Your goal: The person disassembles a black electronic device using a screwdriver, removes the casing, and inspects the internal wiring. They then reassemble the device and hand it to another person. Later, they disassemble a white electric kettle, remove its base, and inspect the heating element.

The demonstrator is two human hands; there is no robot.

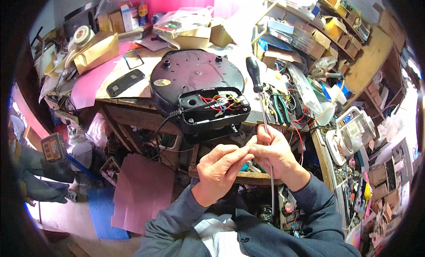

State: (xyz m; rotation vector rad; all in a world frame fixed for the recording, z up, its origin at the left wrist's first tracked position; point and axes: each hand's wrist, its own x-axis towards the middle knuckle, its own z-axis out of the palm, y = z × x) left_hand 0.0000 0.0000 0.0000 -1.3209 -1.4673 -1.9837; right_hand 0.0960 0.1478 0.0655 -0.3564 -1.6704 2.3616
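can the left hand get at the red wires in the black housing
Likely yes: the red wires lie exposed in the uncovered part of the black housing, ahead of the left hand, with nothing visibly between.

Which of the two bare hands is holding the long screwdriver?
The right hand: the black-handled screwdriver passes through its grip, while the left hand is apart from that tool.

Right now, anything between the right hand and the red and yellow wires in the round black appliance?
Only the near wall of the open black housing; nothing visible covers the wires. The long, black-handled metal screwdriver in the right hand runs right of the housing.
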